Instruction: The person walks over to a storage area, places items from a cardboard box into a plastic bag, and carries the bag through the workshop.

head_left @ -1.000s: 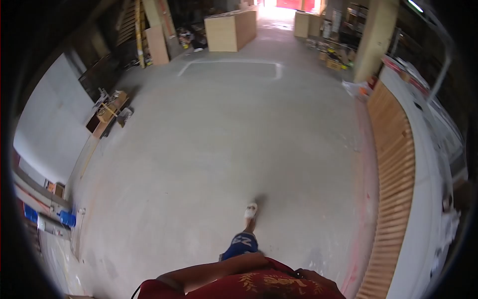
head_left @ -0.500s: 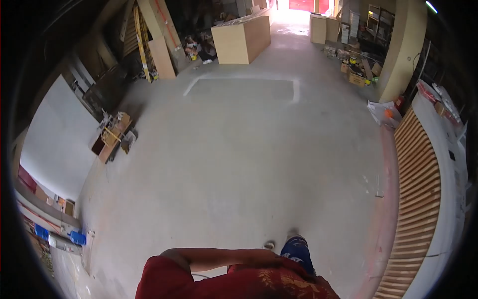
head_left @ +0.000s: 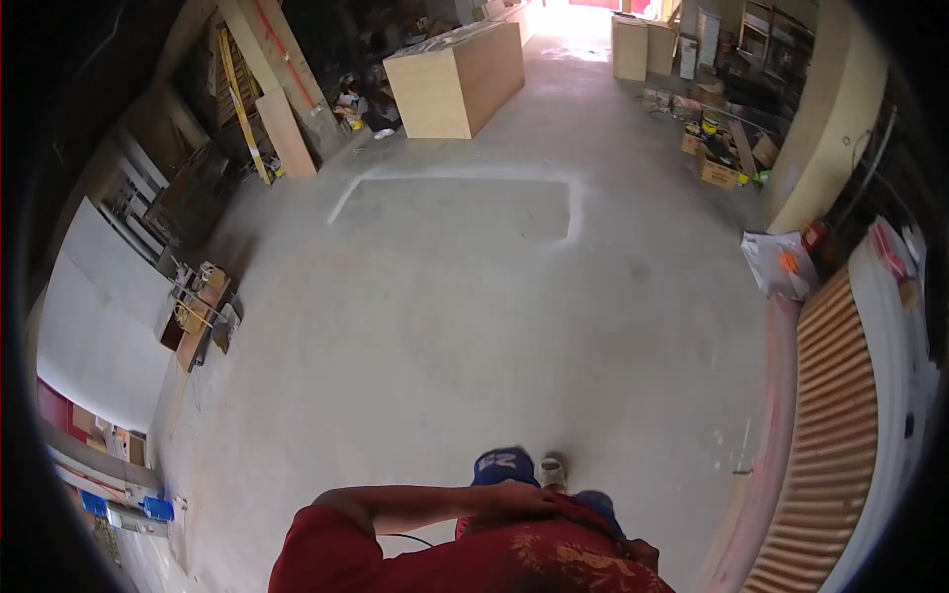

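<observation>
Head view: a person in a red patterned shirt (head_left: 514, 563) looks down on a wide concrete workshop floor (head_left: 474, 326).
Left arm: bent across the front of the body, forearm lying level along the top of the shirt.
Left hand (head_left: 522, 497): rests flat against the shirt at the waist, just below the blue shorts (head_left: 504, 463); fingers lie loose and extended, grasping nothing.
Right hand (head_left: 641, 553): only a small part shows at the right hip, at the shirt's edge; whether its fingers are curled or released cannot be told.
Legs: one knee in the blue shorts is raised forward, with a light-coloured shoe (head_left: 553, 470) just beside it on the floor.
Floor: bare grey concrete, with a white painted rectangle (head_left: 457, 206) marked ahead.
Right side: a curved counter faced with upright wooden slats (head_left: 830, 415), and a white plastic bag (head_left: 779, 263) at its far end.
Left side: a white panel (head_left: 94, 326) leaning by the wall, with a small wooden stand of tools (head_left: 198, 314) beside it.
Far end: a long plywood cabinet (head_left: 455, 79) and cardboard boxes (head_left: 720, 170) near a pillar (head_left: 825, 119).
</observation>
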`<control>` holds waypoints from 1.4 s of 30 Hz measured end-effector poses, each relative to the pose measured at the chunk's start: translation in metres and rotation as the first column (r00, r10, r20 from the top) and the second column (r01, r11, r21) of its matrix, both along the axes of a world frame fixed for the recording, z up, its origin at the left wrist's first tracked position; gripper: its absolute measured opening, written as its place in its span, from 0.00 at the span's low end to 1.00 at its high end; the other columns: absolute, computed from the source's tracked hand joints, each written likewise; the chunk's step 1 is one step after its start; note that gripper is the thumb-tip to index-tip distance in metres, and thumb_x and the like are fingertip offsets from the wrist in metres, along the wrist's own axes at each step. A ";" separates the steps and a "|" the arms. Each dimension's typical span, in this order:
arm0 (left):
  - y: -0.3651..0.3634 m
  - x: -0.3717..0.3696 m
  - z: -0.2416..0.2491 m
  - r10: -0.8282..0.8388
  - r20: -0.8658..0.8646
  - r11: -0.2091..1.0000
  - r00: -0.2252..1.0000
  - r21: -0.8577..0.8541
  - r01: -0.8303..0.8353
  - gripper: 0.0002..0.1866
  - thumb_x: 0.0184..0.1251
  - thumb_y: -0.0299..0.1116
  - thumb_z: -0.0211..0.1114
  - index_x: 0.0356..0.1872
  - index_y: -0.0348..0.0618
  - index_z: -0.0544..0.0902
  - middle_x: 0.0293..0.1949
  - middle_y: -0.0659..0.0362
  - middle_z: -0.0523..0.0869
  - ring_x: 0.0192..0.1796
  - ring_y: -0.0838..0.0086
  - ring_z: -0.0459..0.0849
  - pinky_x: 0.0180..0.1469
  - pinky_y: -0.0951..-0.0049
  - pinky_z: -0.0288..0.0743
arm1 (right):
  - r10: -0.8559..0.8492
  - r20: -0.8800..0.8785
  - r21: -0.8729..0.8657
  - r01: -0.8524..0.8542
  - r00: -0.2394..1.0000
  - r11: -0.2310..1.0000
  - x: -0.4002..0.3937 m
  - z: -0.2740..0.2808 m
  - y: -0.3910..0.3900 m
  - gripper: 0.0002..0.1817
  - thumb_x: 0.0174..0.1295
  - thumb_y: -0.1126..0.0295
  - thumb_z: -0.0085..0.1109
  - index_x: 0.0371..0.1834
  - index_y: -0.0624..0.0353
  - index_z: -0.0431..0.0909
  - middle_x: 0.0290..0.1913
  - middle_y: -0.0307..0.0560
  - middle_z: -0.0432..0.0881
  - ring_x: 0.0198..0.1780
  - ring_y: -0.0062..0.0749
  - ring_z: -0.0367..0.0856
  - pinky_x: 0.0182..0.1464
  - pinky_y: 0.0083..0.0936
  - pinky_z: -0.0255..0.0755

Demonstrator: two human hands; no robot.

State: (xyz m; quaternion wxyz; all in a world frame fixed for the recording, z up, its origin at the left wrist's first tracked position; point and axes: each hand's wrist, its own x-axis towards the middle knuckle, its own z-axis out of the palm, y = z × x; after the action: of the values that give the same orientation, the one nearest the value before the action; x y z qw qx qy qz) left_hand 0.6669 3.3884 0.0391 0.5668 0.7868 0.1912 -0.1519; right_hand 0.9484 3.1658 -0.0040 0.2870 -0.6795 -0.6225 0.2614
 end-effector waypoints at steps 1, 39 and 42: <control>0.026 0.007 0.007 0.184 -0.095 0.968 0.978 -0.152 -0.197 0.19 0.71 0.39 0.44 0.54 0.41 0.76 0.54 0.45 0.77 0.56 0.51 0.77 0.58 0.58 0.72 | 0.015 0.003 -0.007 -0.015 1.000 1.000 0.010 0.005 0.031 0.08 0.55 0.66 0.64 0.37 0.52 0.86 0.19 0.47 0.79 0.22 0.33 0.81 0.25 0.28 0.76; 1.243 0.339 -0.042 -0.073 0.220 0.983 0.973 0.180 0.033 0.14 0.62 0.35 0.64 0.48 0.47 0.85 0.37 0.52 0.83 0.39 0.59 0.84 0.41 0.65 0.78 | 0.612 -0.244 -0.459 -0.646 0.752 0.610 0.367 0.038 1.339 0.08 0.43 0.72 0.54 0.25 0.63 0.80 0.25 0.59 0.80 0.26 0.53 0.77 0.32 0.42 0.71; 1.340 0.378 -0.077 -0.081 0.307 0.989 0.948 0.140 0.040 0.11 0.62 0.36 0.64 0.43 0.47 0.86 0.37 0.51 0.84 0.38 0.59 0.84 0.40 0.64 0.79 | 0.550 -0.279 -0.501 -0.608 0.787 0.616 0.397 0.022 1.436 0.09 0.40 0.72 0.54 0.24 0.65 0.80 0.23 0.60 0.79 0.26 0.53 0.77 0.32 0.43 0.71</control>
State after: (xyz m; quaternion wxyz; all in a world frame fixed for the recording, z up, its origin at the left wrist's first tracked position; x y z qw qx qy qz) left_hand 1.0449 4.7286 -0.0375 0.5318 0.8421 0.0845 -0.0300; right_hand 1.3459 4.6017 0.0185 0.0024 -0.4816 -0.6862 0.5452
